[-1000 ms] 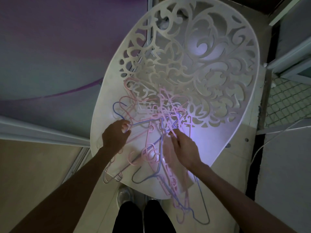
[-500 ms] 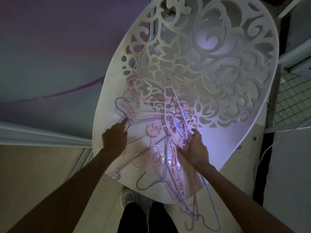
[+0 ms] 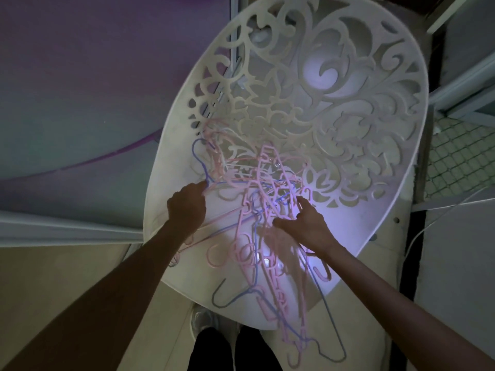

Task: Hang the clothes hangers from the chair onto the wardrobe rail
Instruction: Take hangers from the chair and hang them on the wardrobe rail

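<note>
A tangled pile of several pink and blue plastic hangers (image 3: 263, 210) lies on the seat of a white chair (image 3: 345, 226) with a carved openwork back. My left hand (image 3: 187, 204) is closed on the neck of a blue hanger (image 3: 199, 162) at the pile's left edge. On the right side of the pile, my right hand (image 3: 305, 223) rests with fingers spread, touching the pink hangers. Some hangers droop over the seat's front edge. No wardrobe rail is in view.
A purple-grey wall or panel (image 3: 93, 89) stands to the left of the chair. On the right, a white cable (image 3: 428, 226) runs past a mesh panel (image 3: 460, 159). My legs and a shoe (image 3: 203, 321) are below the seat's front edge. The room is dim.
My left hand has closed on the blue hanger's neck at the left. The right hand has shifted right and spread over the pile. The view has moved closer to the chair.
</note>
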The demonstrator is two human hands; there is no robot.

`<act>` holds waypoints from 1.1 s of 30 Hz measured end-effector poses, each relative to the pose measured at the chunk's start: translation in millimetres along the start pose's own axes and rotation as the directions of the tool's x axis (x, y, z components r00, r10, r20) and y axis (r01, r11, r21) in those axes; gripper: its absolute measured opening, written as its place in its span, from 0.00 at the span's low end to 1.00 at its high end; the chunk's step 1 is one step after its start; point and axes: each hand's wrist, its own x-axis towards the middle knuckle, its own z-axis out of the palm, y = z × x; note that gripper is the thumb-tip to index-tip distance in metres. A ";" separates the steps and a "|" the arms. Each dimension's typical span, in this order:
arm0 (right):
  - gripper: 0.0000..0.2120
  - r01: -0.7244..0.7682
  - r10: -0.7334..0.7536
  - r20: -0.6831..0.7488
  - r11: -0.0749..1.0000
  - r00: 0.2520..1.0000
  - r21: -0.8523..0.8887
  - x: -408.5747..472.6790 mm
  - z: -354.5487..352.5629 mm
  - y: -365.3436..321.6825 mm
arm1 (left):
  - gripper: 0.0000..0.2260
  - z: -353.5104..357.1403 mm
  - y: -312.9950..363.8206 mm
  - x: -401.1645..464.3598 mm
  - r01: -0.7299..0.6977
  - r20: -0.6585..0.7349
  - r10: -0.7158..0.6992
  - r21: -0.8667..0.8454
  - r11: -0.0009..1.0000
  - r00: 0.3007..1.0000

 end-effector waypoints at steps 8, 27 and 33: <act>0.37 -0.101 0.078 0.131 0.979 0.988 0.177 -22.6 -11.8 2.5 | 0.19 -28.3 2.3 -24.5 0.036 0.102 -0.026 -0.094 0.995 0.994; 0.53 0.207 -0.201 0.071 0.975 0.977 -0.078 -123.3 28.6 78.6 | 0.20 -74.4 22.3 -160.7 0.351 0.365 0.150 -0.930 0.110 0.919; 0.68 -0.151 0.213 0.118 0.906 0.970 -0.396 -141.0 46.9 167.1 | 0.21 -44.6 -15.0 -197.1 0.352 0.356 0.029 -0.931 0.095 0.934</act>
